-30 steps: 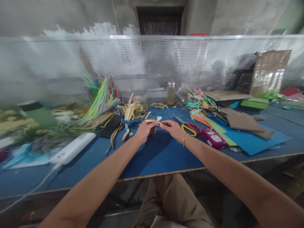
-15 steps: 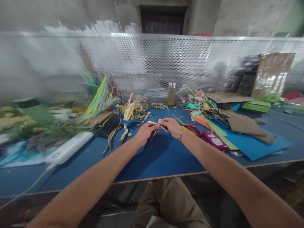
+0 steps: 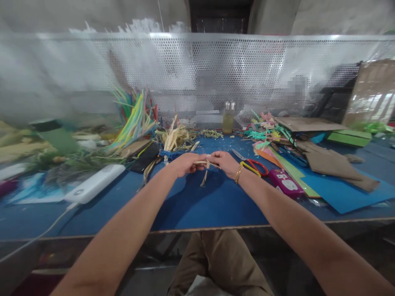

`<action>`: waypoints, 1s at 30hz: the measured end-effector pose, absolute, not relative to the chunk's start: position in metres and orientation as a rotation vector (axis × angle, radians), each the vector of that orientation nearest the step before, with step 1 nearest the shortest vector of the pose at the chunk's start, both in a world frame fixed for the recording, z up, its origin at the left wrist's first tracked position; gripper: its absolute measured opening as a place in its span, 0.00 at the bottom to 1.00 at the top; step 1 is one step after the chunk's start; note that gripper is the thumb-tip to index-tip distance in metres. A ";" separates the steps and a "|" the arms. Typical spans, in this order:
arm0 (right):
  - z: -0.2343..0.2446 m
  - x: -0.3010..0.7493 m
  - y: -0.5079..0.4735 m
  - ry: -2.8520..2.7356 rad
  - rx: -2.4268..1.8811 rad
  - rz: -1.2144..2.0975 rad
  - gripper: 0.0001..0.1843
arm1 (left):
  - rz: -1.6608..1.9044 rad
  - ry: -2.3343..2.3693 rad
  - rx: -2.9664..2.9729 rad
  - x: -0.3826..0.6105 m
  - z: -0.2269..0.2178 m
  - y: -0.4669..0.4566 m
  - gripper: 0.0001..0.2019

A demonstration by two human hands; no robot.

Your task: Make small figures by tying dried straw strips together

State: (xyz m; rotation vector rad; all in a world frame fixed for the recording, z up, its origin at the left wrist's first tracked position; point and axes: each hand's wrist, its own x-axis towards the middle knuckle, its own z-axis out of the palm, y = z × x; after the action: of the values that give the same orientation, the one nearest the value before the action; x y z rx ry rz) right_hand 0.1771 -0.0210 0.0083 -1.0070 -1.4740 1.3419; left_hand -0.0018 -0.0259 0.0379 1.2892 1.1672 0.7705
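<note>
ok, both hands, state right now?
Left hand: closed, fingers pinching the pale knotted strips.
Right hand: closed, pinching the same strips.

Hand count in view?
2. The left hand and right hand are close together above the blue tabletop, both holding the pale strip. Some fingers are hidden; no other hand shows.

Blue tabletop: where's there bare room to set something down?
Largest: blue tabletop between the forearms, from below the left hand, right hand and held strips to the front edge. Smaller: between the white corded block and the left forearm. Crowded: dried bundle beyond the hands; scissors, purple box and blue sheet on the right; plant material far left.
</note>
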 end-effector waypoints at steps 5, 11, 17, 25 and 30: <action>0.003 0.174 -0.020 -1.419 -1.030 1.276 0.22 | 0.766 1.127 1.368 0.005 0.019 -0.030 0.17; 0.003 0.175 -0.018 -1.432 -0.969 1.275 0.20 | 0.820 1.162 1.385 0.005 0.020 -0.031 0.15; 0.006 0.174 -0.020 -1.411 -0.988 1.280 0.22 | 0.920 1.244 1.517 0.007 0.025 -0.034 0.12; 0.008 0.171 -0.025 -1.478 -0.994 1.212 0.20 | 0.904 1.234 1.671 0.006 0.027 -0.037 0.09; 0.003 0.168 -0.024 -1.526 -1.019 1.168 0.17 | 0.915 1.214 1.587 0.009 0.024 -0.037 0.06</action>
State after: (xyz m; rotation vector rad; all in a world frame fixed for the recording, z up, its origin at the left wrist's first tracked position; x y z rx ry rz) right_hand 0.1681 -0.0237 0.0029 -1.0193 -1.5264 1.1675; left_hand 0.0092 -0.0372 0.0243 1.5872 1.2141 0.9147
